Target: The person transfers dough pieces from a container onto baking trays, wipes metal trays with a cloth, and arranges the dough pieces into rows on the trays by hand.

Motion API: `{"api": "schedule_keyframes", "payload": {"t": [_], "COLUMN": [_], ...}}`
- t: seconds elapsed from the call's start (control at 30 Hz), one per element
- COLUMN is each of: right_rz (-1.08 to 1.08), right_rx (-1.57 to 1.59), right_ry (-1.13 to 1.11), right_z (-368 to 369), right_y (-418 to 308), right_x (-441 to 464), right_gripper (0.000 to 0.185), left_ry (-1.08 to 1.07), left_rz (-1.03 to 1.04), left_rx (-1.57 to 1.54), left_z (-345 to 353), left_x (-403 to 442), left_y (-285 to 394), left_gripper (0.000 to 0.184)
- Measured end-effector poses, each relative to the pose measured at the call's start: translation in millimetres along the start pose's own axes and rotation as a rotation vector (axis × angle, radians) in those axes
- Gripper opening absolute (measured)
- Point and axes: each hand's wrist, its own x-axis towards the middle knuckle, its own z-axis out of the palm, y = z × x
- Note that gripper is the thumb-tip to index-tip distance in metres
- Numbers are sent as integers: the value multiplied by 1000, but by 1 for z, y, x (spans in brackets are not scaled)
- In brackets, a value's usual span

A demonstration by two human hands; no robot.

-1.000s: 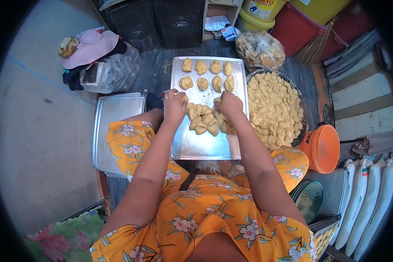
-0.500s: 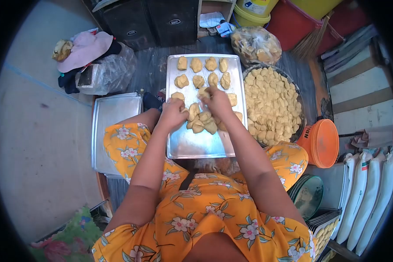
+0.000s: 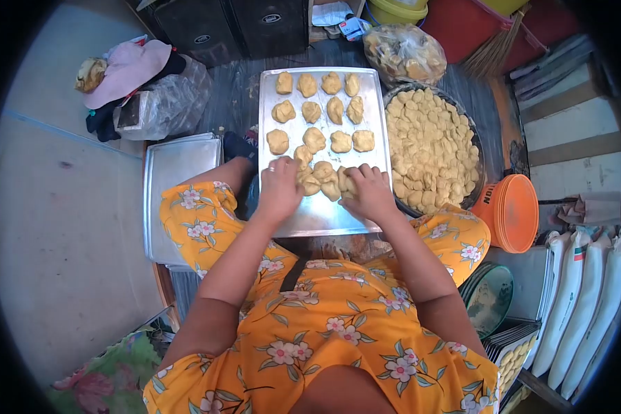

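A metal baking tray (image 3: 310, 224) lies before me with rows of yellowish dough pieces (image 3: 314, 139) on its far part. Nearer me, a loose heap of dough pieces (image 3: 322, 179) sits between my hands. My left hand (image 3: 280, 189) curls against the heap's left side, its fingers closed at a dough piece; its fingertips are partly hidden. On the right side of the heap, my right hand (image 3: 370, 195) has its fingers and thumb around another dough piece (image 3: 347, 183).
A wide round basin (image 3: 477, 172) heaped with dough pieces stands right of the tray. Beside it are orange buckets (image 3: 514, 214) and a filled plastic bag (image 3: 406, 54). Stacked metal trays (image 3: 183, 169) lie to the left. A straw broom (image 3: 497, 48) leans at the far right.
My right hand has come back from the third row to the heap's right side. The third row now shows separate dough pieces uncovered. My left hand has moved slightly nearer me relative to the tray.
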Motion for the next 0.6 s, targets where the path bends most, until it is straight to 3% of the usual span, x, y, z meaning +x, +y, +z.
{"api": "schedule_keyframes", "payload": {"t": [0.03, 0.13, 0.27, 0.43, 0.53, 0.6], "right_rz": [3, -53, -139, -241, 140, 227], "right_rx": [1, -87, 259, 581, 1261, 1405], "right_ry": [38, 436, 416, 702, 633, 744], "right_z": [-2, 40, 52, 58, 46, 26], "right_y": [0, 17, 37, 54, 63, 71], "right_x": [-7, -15, -19, -2, -3, -5], "right_gripper": [77, 69, 62, 49, 50, 51], "left_ry": [5, 44, 69, 36, 39, 22], "left_rz": [96, 214, 333, 279, 235, 201], "left_rx": [-50, 57, 183, 40, -110, -153], "left_z": [5, 20, 37, 29, 28, 27], "left_x": [-7, -30, -38, -42, -40, -40], "left_y": [5, 20, 7, 9, 4, 0], "left_gripper": [59, 55, 45, 31, 30, 33]}}
